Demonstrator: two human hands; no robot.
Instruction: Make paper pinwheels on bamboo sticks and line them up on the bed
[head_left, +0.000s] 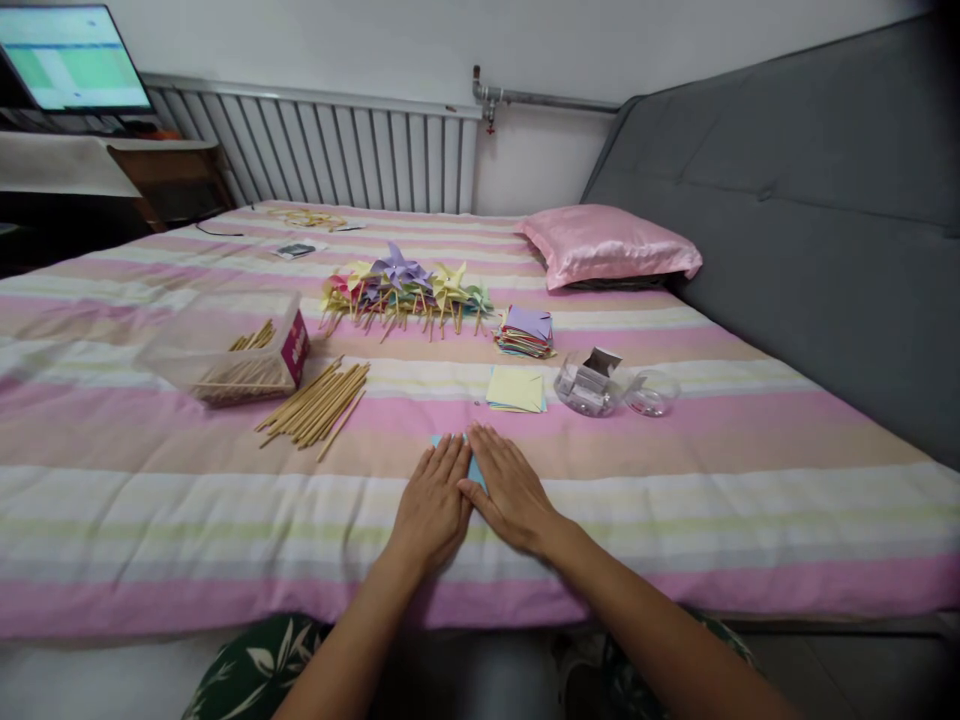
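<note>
My left hand [433,502] and my right hand [510,490] lie flat, side by side, palms down on a light blue paper sheet [472,466] on the striped bedspread [675,480]. Only a thin strip of the blue paper shows between and above the fingers. Just beyond my hands lie yellow paper squares [516,389]. A bundle of wooden sticks [315,404] rests to the upper left of my left hand.
A pile of coloured paper pinwheels [405,290] lies mid-bed, with a stack of coloured squares [526,332] to its right. Clear plastic containers [592,385] sit right of the yellow sheets. A box of sticks [232,355] stands left, a pink pillow [607,245] at the headboard.
</note>
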